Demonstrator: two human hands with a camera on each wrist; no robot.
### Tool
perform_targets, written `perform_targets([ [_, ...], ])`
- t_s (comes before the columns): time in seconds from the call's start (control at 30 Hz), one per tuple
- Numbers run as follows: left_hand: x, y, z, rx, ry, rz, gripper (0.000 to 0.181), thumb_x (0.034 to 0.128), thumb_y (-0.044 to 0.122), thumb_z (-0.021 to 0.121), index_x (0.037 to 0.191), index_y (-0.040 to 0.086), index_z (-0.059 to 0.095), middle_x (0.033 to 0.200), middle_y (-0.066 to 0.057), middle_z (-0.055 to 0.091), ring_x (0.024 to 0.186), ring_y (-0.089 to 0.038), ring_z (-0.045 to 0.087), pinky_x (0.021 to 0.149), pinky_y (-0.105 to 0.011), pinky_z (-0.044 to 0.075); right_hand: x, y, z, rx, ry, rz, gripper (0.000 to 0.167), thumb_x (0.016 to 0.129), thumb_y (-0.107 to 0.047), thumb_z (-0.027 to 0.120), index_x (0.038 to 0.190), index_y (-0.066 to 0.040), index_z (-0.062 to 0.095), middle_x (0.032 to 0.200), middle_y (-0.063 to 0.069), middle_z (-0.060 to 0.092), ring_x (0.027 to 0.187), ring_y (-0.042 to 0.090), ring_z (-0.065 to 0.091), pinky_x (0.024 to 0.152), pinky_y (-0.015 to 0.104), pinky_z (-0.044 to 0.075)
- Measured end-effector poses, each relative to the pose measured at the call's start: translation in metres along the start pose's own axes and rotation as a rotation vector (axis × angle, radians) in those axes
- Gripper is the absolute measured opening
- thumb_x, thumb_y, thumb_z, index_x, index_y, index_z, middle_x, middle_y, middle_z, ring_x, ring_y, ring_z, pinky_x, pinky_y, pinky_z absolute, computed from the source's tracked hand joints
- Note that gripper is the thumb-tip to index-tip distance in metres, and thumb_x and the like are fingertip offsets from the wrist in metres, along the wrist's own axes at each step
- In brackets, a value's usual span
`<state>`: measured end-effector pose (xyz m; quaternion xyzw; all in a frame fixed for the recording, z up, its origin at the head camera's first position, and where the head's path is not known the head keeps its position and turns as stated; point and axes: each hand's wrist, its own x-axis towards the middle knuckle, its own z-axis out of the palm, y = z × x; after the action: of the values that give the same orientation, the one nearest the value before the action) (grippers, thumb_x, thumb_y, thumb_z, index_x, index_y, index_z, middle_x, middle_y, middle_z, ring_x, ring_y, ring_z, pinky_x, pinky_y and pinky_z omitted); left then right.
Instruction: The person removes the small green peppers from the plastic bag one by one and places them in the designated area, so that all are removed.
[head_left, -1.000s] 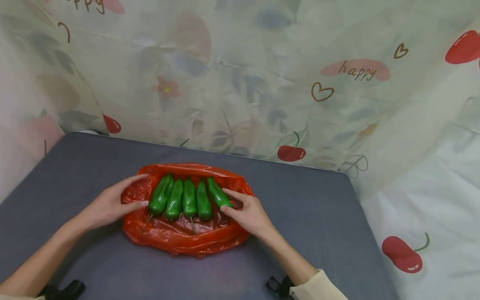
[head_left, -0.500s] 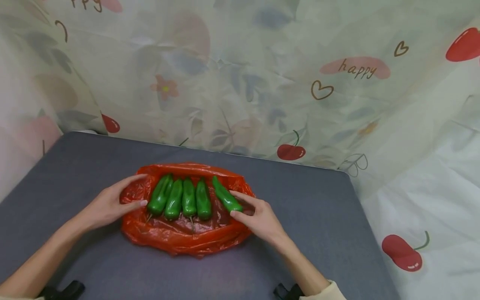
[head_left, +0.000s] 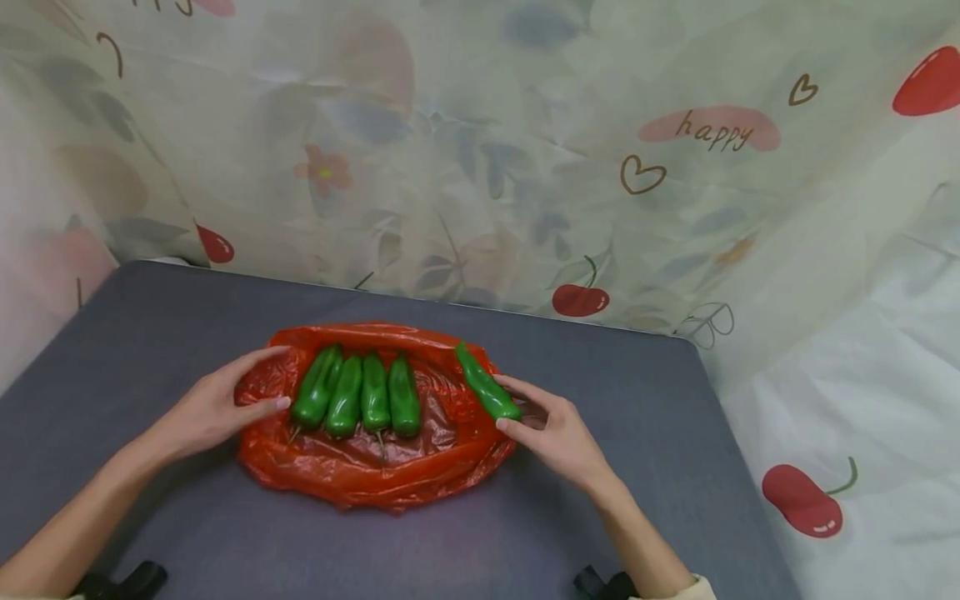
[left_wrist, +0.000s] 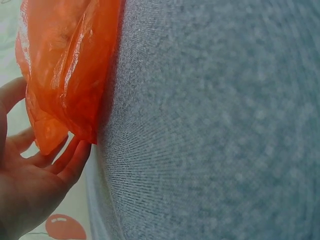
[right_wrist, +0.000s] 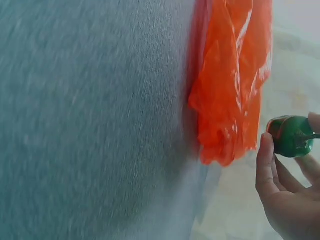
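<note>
A crumpled red plastic bag (head_left: 360, 479) lies on the grey table, its mouth spread wide. Several green peppers (head_left: 345, 408) rest side by side in its left half. My left hand (head_left: 213, 412) holds the bag's left side, thumb near the leftmost pepper; in the left wrist view the fingers of that hand (left_wrist: 35, 185) curl about the bag's end. Between thumb and fingers of my right hand (head_left: 562, 437), a green pepper (head_left: 483, 387) is pinched over the bag's right rim. In the right wrist view this pepper (right_wrist: 292, 135) appears stem end first, above the bag.
Grey cloth covers the table (head_left: 637, 433). A printed fabric curtain (head_left: 465, 150) hangs behind the table's far edge and down both sides. Black straps (head_left: 600, 583) sit at the wrists.
My right hand has drawn the rightmost pepper away from the row, rightward to the bag's rim. The left hand keeps its place at the bag, and the head view has tilted slightly.
</note>
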<state>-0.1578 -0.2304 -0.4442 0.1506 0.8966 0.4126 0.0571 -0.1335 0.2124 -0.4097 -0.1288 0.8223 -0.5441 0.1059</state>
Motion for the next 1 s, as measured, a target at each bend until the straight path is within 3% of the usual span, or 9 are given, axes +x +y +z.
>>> perform_targets([
  [0.3, 0.001, -0.002, -0.001, -0.001, 0.006, 0.004, 0.072, 0.0933, 0.033, 0.071, 0.153, 0.011, 0.036, 0.143, -0.026, 0.045, 0.114, -0.039, 0.056, 0.083, -0.045, 0.053, 0.001, 0.013, -0.024, -0.085, 0.067, -0.027, 0.054, 0.092, -0.021, 0.074, 0.142, -0.019, 0.055, 0.135, 0.012, 0.058, 0.103, 0.022, 0.066, 0.082, 0.028, 0.054],
  [0.53, 0.000, -0.007, -0.001, -0.022, 0.000, 0.013, 0.078, 0.0899, 0.029, 0.076, 0.153, 0.010, 0.034, 0.140, -0.026, 0.046, 0.113, -0.041, 0.057, 0.081, -0.044, 0.056, 0.006, 0.026, -0.039, -0.102, 0.140, 0.012, 0.055, 0.089, -0.018, 0.076, 0.141, -0.018, 0.056, 0.135, 0.013, 0.058, 0.102, 0.026, 0.067, 0.081, 0.028, 0.054],
  [0.83, 0.000, -0.011, -0.004, 0.025, 0.010, 0.030, 0.081, 0.0869, 0.027, 0.079, 0.152, 0.007, 0.034, 0.139, -0.027, 0.046, 0.116, -0.043, 0.054, 0.087, -0.055, 0.050, 0.017, 0.041, -0.050, -0.136, 0.216, 0.063, 0.057, 0.087, -0.020, 0.079, 0.140, -0.019, 0.058, 0.135, 0.013, 0.059, 0.105, 0.031, 0.066, 0.078, 0.028, 0.054],
  [1.0, 0.001, -0.011, -0.003, 0.036, 0.022, 0.046, 0.080, 0.0861, 0.025, 0.080, 0.151, 0.008, 0.036, 0.137, -0.027, 0.049, 0.114, -0.041, 0.055, 0.085, -0.047, 0.052, 0.025, 0.048, -0.057, -0.174, 0.232, 0.083, 0.057, 0.087, -0.025, 0.080, 0.140, -0.022, 0.058, 0.136, 0.010, 0.059, 0.103, 0.028, 0.066, 0.077, 0.030, 0.054],
])
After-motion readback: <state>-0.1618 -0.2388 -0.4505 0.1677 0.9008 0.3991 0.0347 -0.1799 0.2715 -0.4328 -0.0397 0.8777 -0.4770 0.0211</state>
